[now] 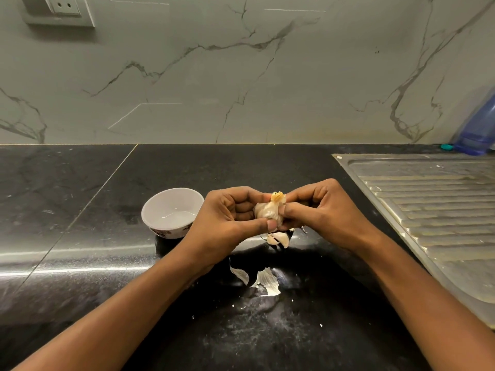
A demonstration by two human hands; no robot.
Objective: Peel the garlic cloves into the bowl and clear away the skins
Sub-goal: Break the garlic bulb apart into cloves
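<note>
Both hands hold a papery white garlic bulb (268,210) above the black counter, its yellowish stem tip pointing up. My left hand (230,215) grips it from the left, thumb pressed on its lower front. My right hand (321,210) pinches it from the right, with fingers curled round its top and side. A loose clove (280,239) lies on the counter just below the hands. A white bowl (160,210) with a patterned outside stands left of my left hand; it looks empty. Torn skins (263,281) lie nearer to me.
A steel sink drainboard (434,210) fills the right side of the black counter (80,210). A blue plastic bottle (479,129) stands at the back right against the marble wall. Small white skin flecks dot the counter near me.
</note>
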